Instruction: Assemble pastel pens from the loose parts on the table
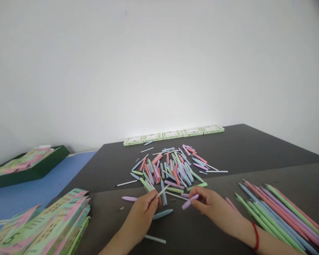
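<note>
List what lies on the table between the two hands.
The head view shows a tapered blue pen piece, a small spring-like coil and several other pen parts.

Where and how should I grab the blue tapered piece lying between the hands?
I'd pinch the blue tapered piece across its middle, coming from above and the right: it is slender and lies flat, its right end is exposed, and the left hand is close by its other end. The right hand holds a purple piece.
</note>
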A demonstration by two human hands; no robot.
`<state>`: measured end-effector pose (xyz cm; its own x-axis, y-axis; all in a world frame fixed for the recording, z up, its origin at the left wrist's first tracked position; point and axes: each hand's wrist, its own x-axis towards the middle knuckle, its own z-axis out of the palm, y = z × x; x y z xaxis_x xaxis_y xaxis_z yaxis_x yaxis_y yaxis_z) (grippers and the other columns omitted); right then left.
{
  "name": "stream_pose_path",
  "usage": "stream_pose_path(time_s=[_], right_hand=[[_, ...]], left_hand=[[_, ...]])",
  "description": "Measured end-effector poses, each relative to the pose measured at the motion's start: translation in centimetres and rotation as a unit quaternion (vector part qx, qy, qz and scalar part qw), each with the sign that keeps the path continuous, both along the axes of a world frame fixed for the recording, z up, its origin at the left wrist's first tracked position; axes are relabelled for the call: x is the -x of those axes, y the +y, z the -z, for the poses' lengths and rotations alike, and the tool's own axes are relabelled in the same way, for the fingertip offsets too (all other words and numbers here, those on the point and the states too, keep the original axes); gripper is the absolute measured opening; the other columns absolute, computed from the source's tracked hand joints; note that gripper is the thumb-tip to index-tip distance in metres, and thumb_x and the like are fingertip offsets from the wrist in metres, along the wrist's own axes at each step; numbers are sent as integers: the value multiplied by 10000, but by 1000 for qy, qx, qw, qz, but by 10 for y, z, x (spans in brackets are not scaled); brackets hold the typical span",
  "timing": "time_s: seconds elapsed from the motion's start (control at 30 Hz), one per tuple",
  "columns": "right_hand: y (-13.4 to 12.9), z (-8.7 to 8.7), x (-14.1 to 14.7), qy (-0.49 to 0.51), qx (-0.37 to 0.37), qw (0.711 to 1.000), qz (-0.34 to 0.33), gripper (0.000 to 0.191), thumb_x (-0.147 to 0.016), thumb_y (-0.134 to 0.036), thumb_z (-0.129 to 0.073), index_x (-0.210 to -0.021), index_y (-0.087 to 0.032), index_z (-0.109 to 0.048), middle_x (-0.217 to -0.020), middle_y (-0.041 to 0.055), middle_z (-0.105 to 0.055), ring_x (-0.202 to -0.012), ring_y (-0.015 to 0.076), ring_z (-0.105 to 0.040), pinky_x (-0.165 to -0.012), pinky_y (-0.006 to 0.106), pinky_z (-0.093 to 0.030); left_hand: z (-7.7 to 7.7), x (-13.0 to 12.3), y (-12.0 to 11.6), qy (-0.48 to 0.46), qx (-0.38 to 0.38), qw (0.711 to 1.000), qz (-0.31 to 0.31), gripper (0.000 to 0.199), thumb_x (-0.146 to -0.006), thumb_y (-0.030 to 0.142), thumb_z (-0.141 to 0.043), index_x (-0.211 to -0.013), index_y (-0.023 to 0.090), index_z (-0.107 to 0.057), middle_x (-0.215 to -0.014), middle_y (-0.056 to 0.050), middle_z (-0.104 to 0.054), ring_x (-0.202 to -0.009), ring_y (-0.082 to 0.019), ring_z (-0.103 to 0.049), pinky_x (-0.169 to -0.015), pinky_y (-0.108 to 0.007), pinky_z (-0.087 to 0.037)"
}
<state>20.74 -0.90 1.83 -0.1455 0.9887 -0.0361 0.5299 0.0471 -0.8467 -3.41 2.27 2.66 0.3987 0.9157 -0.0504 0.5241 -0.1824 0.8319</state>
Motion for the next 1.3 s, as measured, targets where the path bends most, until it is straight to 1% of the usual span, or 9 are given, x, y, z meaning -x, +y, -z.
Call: stream_pose_path(time_s=[0.1, 0.2, 0.33, 0.43, 0.63, 0.77, 0.93, 1.07, 1.3], right_hand=[[-3, 2, 7, -73, -40, 996, -22, 126, -812, -189, -503, -845, -193, -625, -745, 8, -637, -677, 160, -576, -632, 254, -415], [-2, -2, 10, -179, -98, 978, -36, 139, -819, -167, -513, -891, -192, -630, -835, 37, -646, -760, 187, -599, -708, 286, -438], [6, -14, 5, -319, -197, 926, -44, 99, -832, -165, -541, -876, -189, -627, -922, 66, -606, -872, 227, -576, -778, 341, -443], [13, -18, 0, -361, -208, 907, -60, 94, -831, -128, -539, -817, -183, -614, -867, 54, -595, -853, 221, -574, -762, 336, -449], [25, -6, 1, -386, -192, 895, -117, 129, -766, -60, -564, -806, -174, -609, -896, 68, -607, -883, 230, -561, -743, 318, -431], [21, -13, -5, -366, -189, 906, -95, 112, -766, -75, -547, -820, -171, -570, -860, 52, -611, -810, 198, -559, -707, 288, -411], [-5, -40, -17, -194, -131, 969, -79, 107, -792, -110, -505, -835, -203, -536, -743, -16, -598, -656, 139, -543, -601, 233, -381], [-17, -47, -19, -130, -128, 980, -79, 136, -808, -97, -487, -859, -211, -541, -802, -7, -606, -715, 143, -558, -646, 235, -396], [-15, -38, -15, -106, -120, 985, -66, 110, -824, -124, -494, -862, -215, -545, -807, 2, -609, -719, 157, -564, -645, 248, -412]], left_hand=[[-1, -1, 4, -208, 138, 968, -38, 220, -835, 361, -408, -720, 189, -482, -515, 72, -359, -414, -88, -282, -403, -194, -224], [-9, -1, 5, -359, 181, 912, -79, 187, -805, 355, -468, -732, 183, -472, -525, 81, -350, -413, -71, -262, -388, -167, -223], [-13, -2, 4, -401, 189, 891, -98, 177, -797, 334, -493, -719, 177, -474, -526, 79, -357, -414, -63, -282, -380, -150, -231], [-4, -6, 3, -396, 194, 893, -89, 191, -800, 338, -498, -712, 169, -484, -509, 78, -361, -407, -62, -271, -371, -148, -221], [13, -13, -5, -255, 163, 953, -23, 249, -845, 372, -412, -720, 173, -494, -482, 85, -340, -373, -69, -242, -371, -179, -199], [2, -14, -17, -70, 9, 997, 27, 258, -891, 293, -392, -703, 176, -524, -548, 48, -423, -509, -108, -405, -506, -211, -302], [-10, -13, -25, 88, -109, 988, 64, 255, -917, 245, -352, -730, 197, -519, -660, 6, -559, -621, -148, -513, -580, -237, -322], [-8, -12, -26, 154, -155, 972, 88, 244, -918, 229, -337, -741, 202, -503, -682, -11, -580, -620, -159, -520, -574, -247, -319], [-7, -14, -26, 201, -197, 953, 110, 222, -914, 204, -349, -723, 207, -462, -685, -14, -584, -601, -155, -519, -564, -252, -310]])
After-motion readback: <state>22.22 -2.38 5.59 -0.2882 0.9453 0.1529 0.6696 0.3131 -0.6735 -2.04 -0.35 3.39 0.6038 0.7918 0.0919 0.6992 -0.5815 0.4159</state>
